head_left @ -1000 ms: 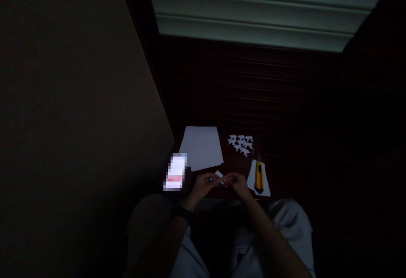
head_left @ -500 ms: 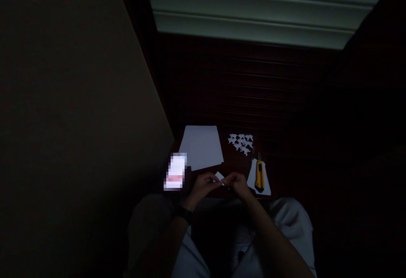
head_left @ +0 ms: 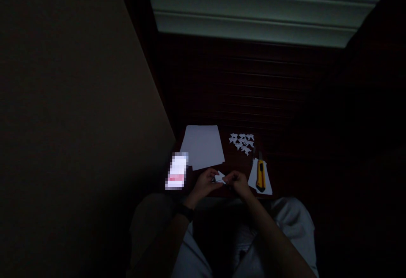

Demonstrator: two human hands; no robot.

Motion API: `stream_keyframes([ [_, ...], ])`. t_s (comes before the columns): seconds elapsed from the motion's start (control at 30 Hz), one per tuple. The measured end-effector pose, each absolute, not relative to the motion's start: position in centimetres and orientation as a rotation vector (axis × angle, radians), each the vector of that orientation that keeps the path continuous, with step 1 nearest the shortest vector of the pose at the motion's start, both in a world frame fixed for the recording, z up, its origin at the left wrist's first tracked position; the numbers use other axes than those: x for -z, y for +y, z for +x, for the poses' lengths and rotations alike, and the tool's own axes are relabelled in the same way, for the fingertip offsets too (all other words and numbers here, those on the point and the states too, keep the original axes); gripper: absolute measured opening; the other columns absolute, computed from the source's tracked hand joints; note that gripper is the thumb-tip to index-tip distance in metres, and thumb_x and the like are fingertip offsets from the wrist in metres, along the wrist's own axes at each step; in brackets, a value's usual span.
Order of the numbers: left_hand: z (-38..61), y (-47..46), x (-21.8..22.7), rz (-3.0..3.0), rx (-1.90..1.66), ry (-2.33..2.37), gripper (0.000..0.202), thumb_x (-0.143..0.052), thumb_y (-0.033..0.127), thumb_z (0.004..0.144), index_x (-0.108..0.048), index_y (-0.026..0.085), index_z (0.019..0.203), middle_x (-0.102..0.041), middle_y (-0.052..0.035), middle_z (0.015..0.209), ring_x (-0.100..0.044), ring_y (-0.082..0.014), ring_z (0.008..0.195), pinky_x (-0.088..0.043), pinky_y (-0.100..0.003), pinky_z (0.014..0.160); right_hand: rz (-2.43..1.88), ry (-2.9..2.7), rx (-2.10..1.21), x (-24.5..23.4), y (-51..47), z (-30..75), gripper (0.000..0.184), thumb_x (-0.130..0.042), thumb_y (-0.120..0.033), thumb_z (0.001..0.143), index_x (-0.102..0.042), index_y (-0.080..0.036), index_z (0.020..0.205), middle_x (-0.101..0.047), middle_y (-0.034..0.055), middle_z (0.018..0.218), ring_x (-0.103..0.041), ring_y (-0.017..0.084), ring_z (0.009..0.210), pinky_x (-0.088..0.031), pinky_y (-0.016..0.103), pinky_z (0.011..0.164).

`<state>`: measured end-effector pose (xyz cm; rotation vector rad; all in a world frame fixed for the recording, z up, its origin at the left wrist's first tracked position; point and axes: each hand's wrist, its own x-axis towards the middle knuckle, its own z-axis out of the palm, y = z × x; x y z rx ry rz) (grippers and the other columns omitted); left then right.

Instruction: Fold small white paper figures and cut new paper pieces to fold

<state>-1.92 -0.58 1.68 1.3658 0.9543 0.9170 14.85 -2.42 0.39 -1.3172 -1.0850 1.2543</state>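
Note:
Between my two hands is a small white piece of paper (head_left: 219,177), partly covered by fingers. My left hand (head_left: 205,182) curves around its left side, thumb and fingers gripping it. My right hand (head_left: 237,182) pinches the paper's right edge with the fingertips. Beyond the hands, to the right, lies a group of several small folded white paper shapes (head_left: 242,143). A yellow and black utility knife (head_left: 260,176) rests on a stack of small paper sheets (head_left: 268,185) just right of my right hand.
A stack of larger white paper sheets (head_left: 203,147) lies at the back left of the dark table. A lit, pixelated phone-like screen (head_left: 176,171) is left of my left hand. A wall (head_left: 79,100) rises on the left, and pale slats (head_left: 253,11) are ahead.
My left fingers and thumb have spread a little wider around the paper, and more of its surface shows. The right hand keeps its pinch. The view has shifted slightly.

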Motion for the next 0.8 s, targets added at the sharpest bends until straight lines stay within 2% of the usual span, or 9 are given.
stream_keyframes([
  [0.1, -1.8, -0.4, -1.8, 1.390, -0.952, 0.970, 0.041, -0.072, 0.021, 0.057, -0.054, 0.015, 0.093, -0.061, -0.0021, 0.077, -0.059, -0.0134, 0.069, -0.043, -0.021, 0.059, -1.302, -1.076, -1.269, -0.2, -2.3, 14.9, 0.022, -0.067, -0.035, 0.060, -0.057, -0.015, 0.061, -0.055, -0.0029, 0.049, -0.045, 0.008, 0.038, -0.034, 0.019, 0.037],
  [0.27, -1.7, -0.2, -1.0, 1.424, -0.969, 1.040, 0.031, -0.071, 0.024, 0.059, -0.058, 0.013, 0.086, -0.063, -0.0041, 0.077, -0.059, -0.0145, 0.070, -0.044, -0.023, 0.061, -1.266, -1.086, -1.261, 0.1, -2.2, 14.8, 0.020, -0.065, -0.034, 0.062, -0.058, -0.015, 0.064, -0.057, -0.0022, 0.052, -0.047, 0.008, 0.040, -0.036, 0.019, 0.039],
  [0.43, -1.7, -0.4, -0.3, 1.430, -0.996, 1.087, 0.031, -0.070, 0.027, 0.060, -0.060, 0.012, 0.086, -0.063, -0.0054, 0.077, -0.059, -0.0154, 0.070, -0.044, -0.023, 0.061, -1.264, -1.101, -1.227, 0.0, -2.3, 14.8, 0.020, -0.065, -0.033, 0.063, -0.058, -0.015, 0.065, -0.057, -0.0020, 0.054, -0.047, 0.008, 0.041, -0.036, 0.019, 0.039],
  [0.63, -1.4, -0.8, -0.5, 1.374, -1.058, 1.111, 0.031, -0.071, 0.028, 0.060, -0.060, 0.012, 0.085, -0.063, -0.0061, 0.080, -0.059, -0.0162, 0.074, -0.045, -0.024, 0.063, -1.218, -1.068, -1.303, 0.0, -2.4, 14.8, 0.026, -0.070, -0.031, 0.058, -0.058, -0.016, 0.076, -0.058, -0.0022, 0.060, -0.049, 0.008, 0.045, -0.038, 0.018, 0.041],
  [0.7, -1.4, -1.0, -0.8, 1.351, -1.082, 1.073, 0.034, -0.070, 0.026, 0.061, -0.059, 0.013, 0.090, -0.063, -0.0059, 0.082, -0.060, -0.0161, 0.076, -0.046, -0.024, 0.065, -1.213, -1.055, -1.300, 0.0, -2.4, 14.8, 0.027, -0.071, -0.031, 0.057, -0.057, -0.017, 0.076, -0.058, -0.0028, 0.060, -0.049, 0.009, 0.045, -0.038, 0.018, 0.041],
  [0.8, -1.4, -1.1, -1.2, 1.322, -1.086, 1.023, 0.048, -0.070, 0.025, 0.061, -0.055, 0.015, 0.105, -0.062, -0.0033, 0.078, -0.060, -0.0149, 0.073, -0.046, -0.024, 0.065, -1.202, -1.031, -1.277, 0.0, -2.4, 14.6, 0.029, -0.072, -0.030, 0.056, -0.056, -0.018, 0.078, -0.055, -0.0054, 0.055, -0.048, 0.008, 0.043, -0.037, 0.018, 0.040],
])
